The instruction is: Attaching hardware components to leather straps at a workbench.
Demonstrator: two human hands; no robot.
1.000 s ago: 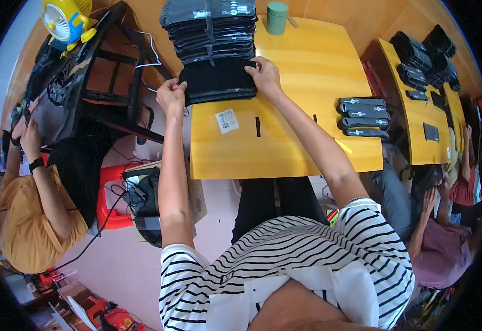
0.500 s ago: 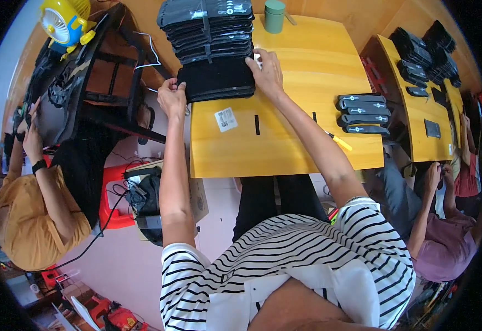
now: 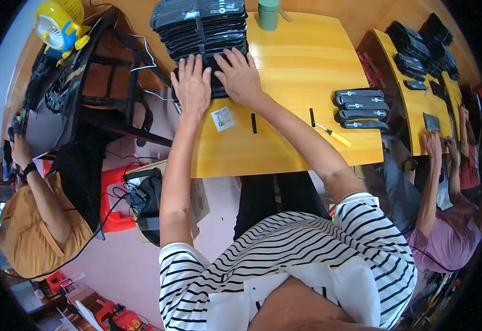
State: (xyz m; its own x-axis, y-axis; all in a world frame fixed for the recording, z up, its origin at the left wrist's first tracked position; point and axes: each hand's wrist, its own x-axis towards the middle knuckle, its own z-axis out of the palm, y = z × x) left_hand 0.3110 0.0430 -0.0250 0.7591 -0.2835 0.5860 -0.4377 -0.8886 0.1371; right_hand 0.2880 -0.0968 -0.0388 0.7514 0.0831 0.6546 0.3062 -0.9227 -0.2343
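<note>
My left hand (image 3: 193, 85) lies flat with spread fingers on a low pile of flat black fabric pieces (image 3: 216, 88). Beside it my right hand (image 3: 240, 80) presses on the same pile, its fingers also stretched out. Both hands hide most of the pile's top. Directly behind stands a tall stack of black folded fabric pieces (image 3: 199, 27) with a dark strap running down its front. A white label sheet (image 3: 222, 118) lies on the yellow table just in front of my hands.
Several folded dark bundles (image 3: 361, 109) lie on the table (image 3: 285, 149) at right, near a yellow-handled screwdriver (image 3: 338, 136) and two black strips. A green canister (image 3: 268, 15) stands at the back. Co-workers sit left and right; a yellow-blue fan (image 3: 59, 27) is at far left.
Both hands have left the low pile's side edges and now lie flat on its top. The co-worker at right has reached forward onto the neighbouring table.
</note>
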